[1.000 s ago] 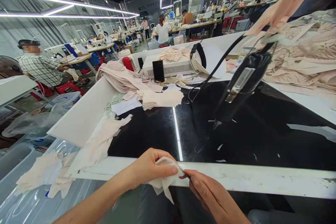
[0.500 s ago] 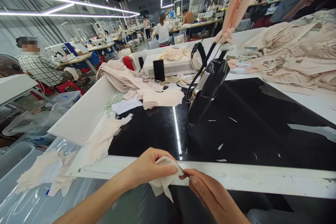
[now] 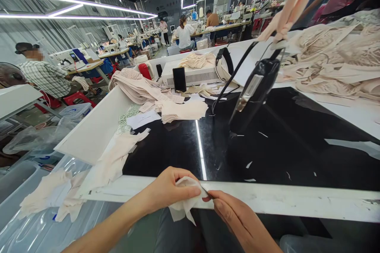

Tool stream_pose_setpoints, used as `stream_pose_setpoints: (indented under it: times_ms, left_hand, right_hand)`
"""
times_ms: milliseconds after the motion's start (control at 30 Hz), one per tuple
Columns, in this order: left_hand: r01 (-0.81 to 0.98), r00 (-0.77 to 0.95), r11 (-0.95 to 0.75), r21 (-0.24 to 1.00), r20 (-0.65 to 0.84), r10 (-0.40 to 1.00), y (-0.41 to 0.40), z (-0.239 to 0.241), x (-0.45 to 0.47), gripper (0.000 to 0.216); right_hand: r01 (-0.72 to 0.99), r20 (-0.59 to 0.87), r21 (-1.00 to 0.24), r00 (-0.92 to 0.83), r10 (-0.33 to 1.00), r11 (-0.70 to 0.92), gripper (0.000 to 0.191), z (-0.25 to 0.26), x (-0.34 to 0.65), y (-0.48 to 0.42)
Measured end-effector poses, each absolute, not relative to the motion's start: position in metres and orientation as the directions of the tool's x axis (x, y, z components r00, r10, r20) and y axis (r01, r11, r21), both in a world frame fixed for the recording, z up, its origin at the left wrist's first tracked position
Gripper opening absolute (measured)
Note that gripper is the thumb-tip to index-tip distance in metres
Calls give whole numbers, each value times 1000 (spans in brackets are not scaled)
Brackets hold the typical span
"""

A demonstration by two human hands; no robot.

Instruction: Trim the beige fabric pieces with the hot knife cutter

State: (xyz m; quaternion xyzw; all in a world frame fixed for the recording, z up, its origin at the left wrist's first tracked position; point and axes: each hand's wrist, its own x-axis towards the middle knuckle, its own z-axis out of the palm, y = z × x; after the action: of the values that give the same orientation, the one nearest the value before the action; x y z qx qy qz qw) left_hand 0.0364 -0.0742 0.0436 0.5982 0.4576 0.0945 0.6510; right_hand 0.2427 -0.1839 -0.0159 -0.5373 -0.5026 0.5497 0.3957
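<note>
My left hand (image 3: 175, 189) is closed on a small cream fabric piece (image 3: 184, 208), pinching it between thumb and fingers. The cloth bunches up above the thumb and droops below the hand. Just to the right, my right hand (image 3: 230, 209) is closed around a thin dark pointed tool (image 3: 208, 194), whose tip touches the fabric by my left thumb. Most of that tool is hidden by the fingers, so its exact kind does not show. Both hands are over the white front edge (image 3: 282, 201) of the table.
A black device (image 3: 255, 91) hangs from peach straps (image 3: 292, 4) over the dark tabletop (image 3: 178, 146). Behind lie stacked cream pieces (image 3: 182, 110), a phone (image 3: 179, 79) and a white box (image 3: 169, 69). Fabric heaps (image 3: 341, 55) fill the right, plastic bins (image 3: 18, 182) the left.
The hanging black device and its straps have swung to the right. My hands, the fabric piece and the thin tool have hardly moved. A seated person at the left has turned their head.
</note>
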Motion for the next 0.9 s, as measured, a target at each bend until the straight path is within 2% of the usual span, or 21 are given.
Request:
stream_pose_setpoints:
  times_ms: [367, 500, 900]
  left_hand:
    - [460, 554, 209, 863, -464, 691, -77, 43, 37, 26]
    - [467, 555, 192, 863, -455, 696, -79, 42, 38, 27]
    - [480, 544, 188, 857, -459, 703, -80, 42, 40, 29]
  right_hand:
    - [170, -97, -981, -33, 995, -90, 52, -19, 241, -186]
    - [165, -50, -986, -57, 997, -40, 52, -19, 240, -185]
    - [192, -73, -980, -108, 991, -51, 51, -23, 240, -181]
